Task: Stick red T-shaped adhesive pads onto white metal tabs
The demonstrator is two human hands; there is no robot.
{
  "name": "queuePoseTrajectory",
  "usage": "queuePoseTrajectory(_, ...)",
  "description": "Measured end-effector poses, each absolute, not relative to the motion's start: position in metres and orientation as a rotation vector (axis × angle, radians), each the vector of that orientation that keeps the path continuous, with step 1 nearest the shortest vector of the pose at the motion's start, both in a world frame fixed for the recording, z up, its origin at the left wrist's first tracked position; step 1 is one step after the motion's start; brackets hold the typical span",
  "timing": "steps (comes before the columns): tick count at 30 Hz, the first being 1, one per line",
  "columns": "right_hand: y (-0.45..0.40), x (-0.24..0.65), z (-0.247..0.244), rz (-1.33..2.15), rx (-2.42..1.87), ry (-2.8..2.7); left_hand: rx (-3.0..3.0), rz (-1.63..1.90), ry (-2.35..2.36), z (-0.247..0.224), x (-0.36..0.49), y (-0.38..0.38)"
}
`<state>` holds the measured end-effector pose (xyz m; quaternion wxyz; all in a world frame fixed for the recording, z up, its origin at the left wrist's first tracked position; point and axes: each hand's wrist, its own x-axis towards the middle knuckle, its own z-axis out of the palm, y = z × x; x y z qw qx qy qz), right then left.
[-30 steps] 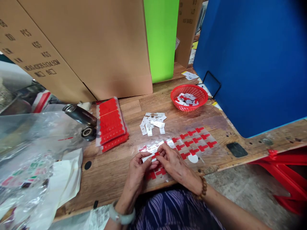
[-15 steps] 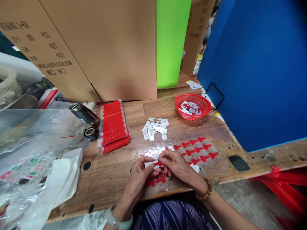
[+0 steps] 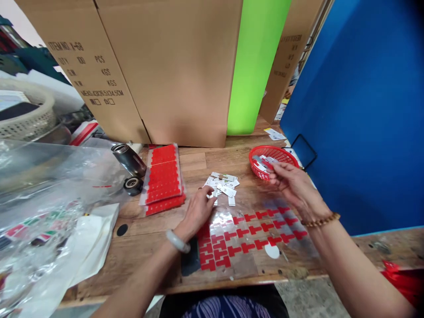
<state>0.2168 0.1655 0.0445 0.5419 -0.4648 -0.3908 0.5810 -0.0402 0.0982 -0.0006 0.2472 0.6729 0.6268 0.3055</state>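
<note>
My left hand (image 3: 200, 206) reaches to the left edge of a pile of small white pieces (image 3: 227, 189); its fingers are bent over a piece, and whether they grip it is unclear. At the front rim of the red basket (image 3: 260, 172), my right hand (image 3: 294, 187) pinches a white and red piece (image 3: 266, 165) above other such pieces lying inside. Below both hands, a clear sheet with red T-shaped stickers (image 3: 255, 229) lies on the wooden table (image 3: 152, 247).
Stacked red sticker sheets (image 3: 164, 174), a dark flask (image 3: 129, 160) and its cap (image 3: 133, 185) stand left of the pile. Plastic bags (image 3: 43, 221) cover the far left. Cardboard (image 3: 172, 70) and a blue panel (image 3: 357, 115) rise behind and at right.
My hands have parted from above the sticker sheet. The left moved up to the white pile, and the right carried the white and red piece to the basket. The view has shifted.
</note>
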Motion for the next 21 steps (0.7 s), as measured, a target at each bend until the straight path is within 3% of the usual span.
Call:
queuePoseTrajectory(4, 0.172, 0.218, 0.053, 1.232, -1.116, -0.957, 2.217, 0.636, 1.586, -0.004, -0.028, 0.13)
queuePoseTrajectory(10, 0.122, 0.198, 0.023, 1.386, -1.265, -1.214, 2.3, 0.489, 1.423, -0.011, -0.019, 0.147)
queuePoseTrajectory(21, 0.06, 0.162, -0.018, 1.527, -1.33, -1.456, 2.137, 0.626, 1.57, -0.01, -0.032, 0.133)
